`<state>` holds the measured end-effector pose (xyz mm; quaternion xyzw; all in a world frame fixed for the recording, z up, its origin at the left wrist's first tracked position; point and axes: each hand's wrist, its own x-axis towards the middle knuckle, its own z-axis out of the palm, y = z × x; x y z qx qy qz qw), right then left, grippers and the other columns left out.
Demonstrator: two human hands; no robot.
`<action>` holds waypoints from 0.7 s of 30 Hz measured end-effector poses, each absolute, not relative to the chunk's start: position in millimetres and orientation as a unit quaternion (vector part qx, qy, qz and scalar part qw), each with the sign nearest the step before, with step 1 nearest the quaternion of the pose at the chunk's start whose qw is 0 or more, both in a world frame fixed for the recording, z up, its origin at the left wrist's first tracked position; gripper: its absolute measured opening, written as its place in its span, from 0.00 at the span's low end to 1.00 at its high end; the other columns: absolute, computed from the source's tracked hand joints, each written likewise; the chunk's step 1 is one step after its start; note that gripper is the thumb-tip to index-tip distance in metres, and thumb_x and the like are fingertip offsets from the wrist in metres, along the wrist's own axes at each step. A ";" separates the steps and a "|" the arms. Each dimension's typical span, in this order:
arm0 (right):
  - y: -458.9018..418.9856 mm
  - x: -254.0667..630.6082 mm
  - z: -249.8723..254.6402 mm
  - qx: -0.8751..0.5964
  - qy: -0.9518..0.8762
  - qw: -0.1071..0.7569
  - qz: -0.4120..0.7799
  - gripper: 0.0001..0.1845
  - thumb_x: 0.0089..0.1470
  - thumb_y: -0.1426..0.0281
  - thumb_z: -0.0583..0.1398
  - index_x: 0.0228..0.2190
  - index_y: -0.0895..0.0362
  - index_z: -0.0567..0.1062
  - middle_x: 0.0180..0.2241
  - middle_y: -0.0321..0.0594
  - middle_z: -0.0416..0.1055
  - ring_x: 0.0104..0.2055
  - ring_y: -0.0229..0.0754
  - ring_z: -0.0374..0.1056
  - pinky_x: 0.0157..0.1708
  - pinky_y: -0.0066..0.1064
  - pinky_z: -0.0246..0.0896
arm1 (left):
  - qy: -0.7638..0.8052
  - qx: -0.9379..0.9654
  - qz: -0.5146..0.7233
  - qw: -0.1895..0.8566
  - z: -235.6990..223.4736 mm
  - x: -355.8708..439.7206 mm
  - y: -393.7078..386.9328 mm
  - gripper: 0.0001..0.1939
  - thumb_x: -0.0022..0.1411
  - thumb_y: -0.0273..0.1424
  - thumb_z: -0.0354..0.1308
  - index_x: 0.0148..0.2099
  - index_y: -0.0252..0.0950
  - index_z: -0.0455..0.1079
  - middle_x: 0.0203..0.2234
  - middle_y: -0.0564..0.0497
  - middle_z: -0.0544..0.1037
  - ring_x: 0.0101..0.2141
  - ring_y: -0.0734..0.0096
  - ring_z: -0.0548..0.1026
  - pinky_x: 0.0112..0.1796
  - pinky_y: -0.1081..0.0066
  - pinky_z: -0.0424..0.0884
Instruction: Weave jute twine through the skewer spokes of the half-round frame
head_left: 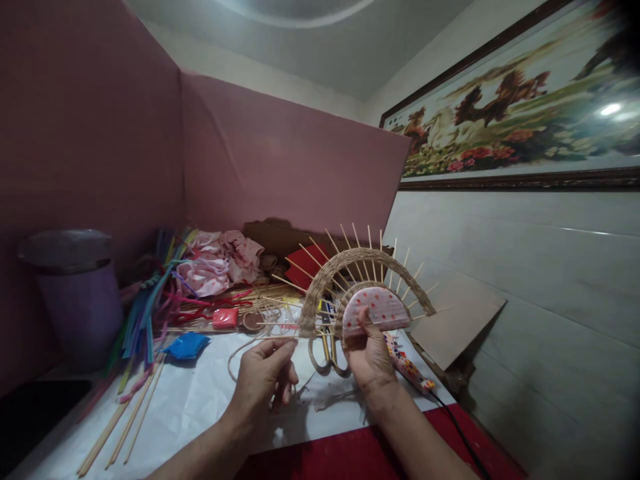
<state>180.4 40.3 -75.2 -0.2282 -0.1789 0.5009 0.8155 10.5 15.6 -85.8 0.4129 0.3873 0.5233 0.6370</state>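
My right hand (373, 363) grips a half-round woven fan frame by its centre, a half-disc covered in pink spotted cloth (377, 308), thumb on the front. Thin sticks radiate from it through an inner woven band and a wider outer band of twine weaving (345, 261); their tips stick out past the rim. My left hand (265, 373) is closed at the left end of the outer band, thumb and forefinger together on the twine (231, 365), which loops out left of the hand. Behind the frame, scissors (327, 357) show their handles between my hands.
A blue packet (186, 346), a red packet (225, 318) and loose sticks (123, 417) lie on the white sheet (215, 393). Coloured strips (143, 327), pink cloth (220, 260) and a lidded bin (75, 300) stand left. A flower-patterned tool (410, 370) with a black cord lies right.
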 end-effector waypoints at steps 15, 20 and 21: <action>34.4 175.1 -65.4 -0.200 -0.092 0.824 0.522 0.17 0.33 0.75 0.70 0.29 0.55 0.74 0.24 0.29 0.76 0.25 0.32 0.72 0.28 0.21 0.70 | 0.399 0.457 0.525 0.597 -85.2 10.0 12.0 0.23 0.47 0.42 0.61 0.40 0.30 0.69 0.12 0.56 0.70 0.07 0.78 0.62 0.07 0.80 0.48; 35.7 176.6 -67.6 -0.192 -0.112 0.821 0.526 0.19 0.30 0.76 0.71 0.29 0.56 0.74 0.22 0.27 0.75 0.25 0.31 0.72 0.29 0.19 0.69 | 0.423 0.513 0.527 0.529 -84.8 9.8 10.7 0.20 0.50 0.40 0.59 0.40 0.28 0.70 0.12 0.57 0.69 0.08 0.81 0.61 0.09 0.80 0.52; 36.1 177.0 -67.9 -0.189 -0.109 0.821 0.528 0.19 0.30 0.76 0.71 0.29 0.56 0.74 0.22 0.27 0.75 0.25 0.31 0.72 0.29 0.19 0.69 | 0.425 0.523 0.529 0.515 -84.8 9.9 10.7 0.20 0.50 0.39 0.58 0.40 0.28 0.71 0.13 0.57 0.69 0.09 0.81 0.61 0.10 0.80 0.53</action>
